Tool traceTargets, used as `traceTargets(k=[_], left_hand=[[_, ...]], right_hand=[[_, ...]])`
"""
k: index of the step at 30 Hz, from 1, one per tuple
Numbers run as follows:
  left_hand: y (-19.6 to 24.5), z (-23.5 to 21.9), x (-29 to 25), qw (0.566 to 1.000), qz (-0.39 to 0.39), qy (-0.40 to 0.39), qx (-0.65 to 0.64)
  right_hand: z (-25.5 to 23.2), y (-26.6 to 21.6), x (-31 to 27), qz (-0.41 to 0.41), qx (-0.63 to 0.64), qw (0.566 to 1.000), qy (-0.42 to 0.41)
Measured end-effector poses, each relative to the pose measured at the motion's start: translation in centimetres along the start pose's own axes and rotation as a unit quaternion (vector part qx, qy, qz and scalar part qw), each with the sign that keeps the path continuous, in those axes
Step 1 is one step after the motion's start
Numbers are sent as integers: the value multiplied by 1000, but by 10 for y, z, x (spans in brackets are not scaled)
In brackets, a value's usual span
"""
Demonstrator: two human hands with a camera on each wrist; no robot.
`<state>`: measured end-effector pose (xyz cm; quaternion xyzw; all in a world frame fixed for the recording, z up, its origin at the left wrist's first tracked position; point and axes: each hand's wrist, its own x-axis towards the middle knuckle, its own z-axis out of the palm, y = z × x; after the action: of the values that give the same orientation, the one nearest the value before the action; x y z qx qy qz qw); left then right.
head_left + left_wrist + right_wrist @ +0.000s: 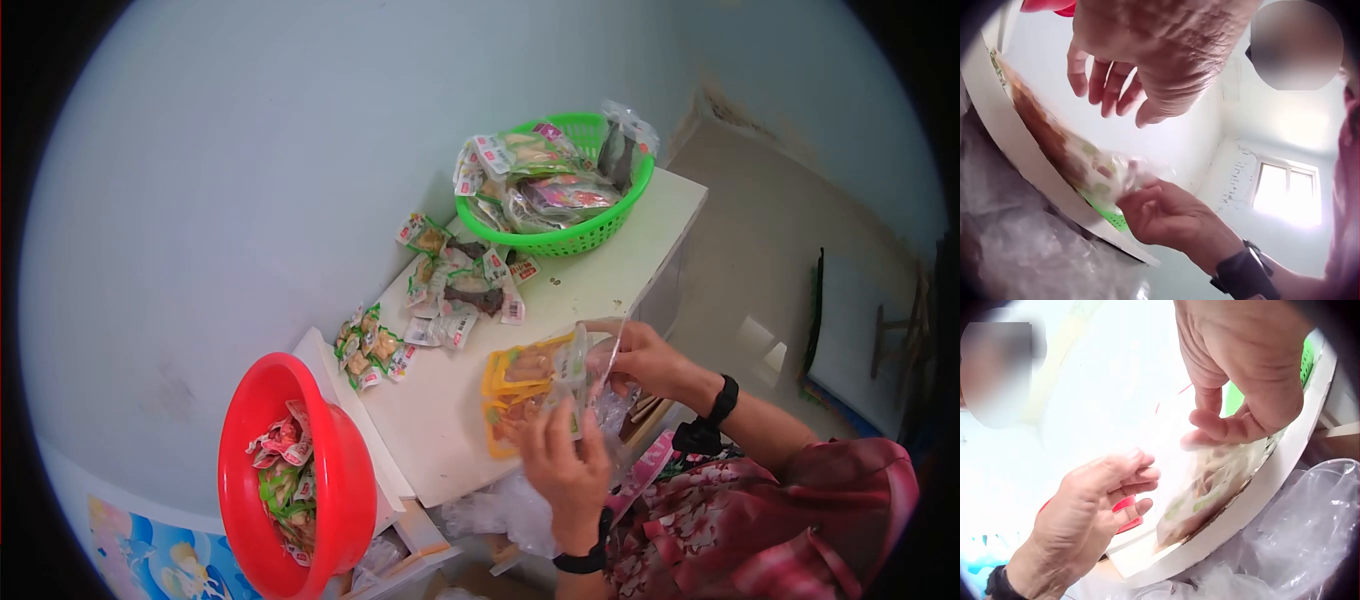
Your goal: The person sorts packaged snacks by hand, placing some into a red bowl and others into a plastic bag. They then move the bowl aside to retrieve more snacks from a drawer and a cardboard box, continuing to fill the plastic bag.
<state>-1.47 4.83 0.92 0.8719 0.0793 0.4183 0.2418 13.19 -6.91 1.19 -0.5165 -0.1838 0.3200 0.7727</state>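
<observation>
A clear bag of yellow-edged food packs [515, 385] lies at the near edge of the white tabletop [440, 430]. My right hand [650, 360] pinches the bag's end between thumb and fingers; the left wrist view shows this hand [1166, 215] on the clear plastic [1100, 172]. Over the bag's near side is my left hand [570, 465], its fingers loosely bent. In the right wrist view the left hand [1094, 506] is apart from the bag [1210, 481], with nothing held. The right hand's fingertips [1200, 428] meet at the bag's upper end.
A green basket [570, 240] of packets stands at the table's far end. Small packets [465, 285] lie along the wall side. The red basin [345, 480] at the left holds more packets. Crumpled clear plastic [510, 510] hangs below the near edge.
</observation>
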Motion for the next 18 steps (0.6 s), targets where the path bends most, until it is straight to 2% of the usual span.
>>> traceTargets(k=[4,5,8,10,12,16,17,18], left_hand=[[-24,-20,11,993,-54,32,101],[-27,-20,12,990,-65,46,119],[-35,-12,12,989,-146,-35,8],[-33,-8,10,987,-119,-82,73],[-32,-6,5,976,-67,-119,171],[-39,-2,-3,974,-86,-107,180],[-38,-1,-4,972,-83,-103,192],[-38,0,-3,971,-78,-98,204]], right_hand=[[-1,10,6,-7,-6,999,45],[2,15,10,-24,-41,997,55],[14,24,19,-72,-139,985,74],[16,23,23,-102,-202,971,80],[14,20,19,-123,-188,971,84],[-24,42,20,-148,-162,968,125],[-30,44,18,-197,-143,960,136],[-32,39,15,-184,-163,960,131]])
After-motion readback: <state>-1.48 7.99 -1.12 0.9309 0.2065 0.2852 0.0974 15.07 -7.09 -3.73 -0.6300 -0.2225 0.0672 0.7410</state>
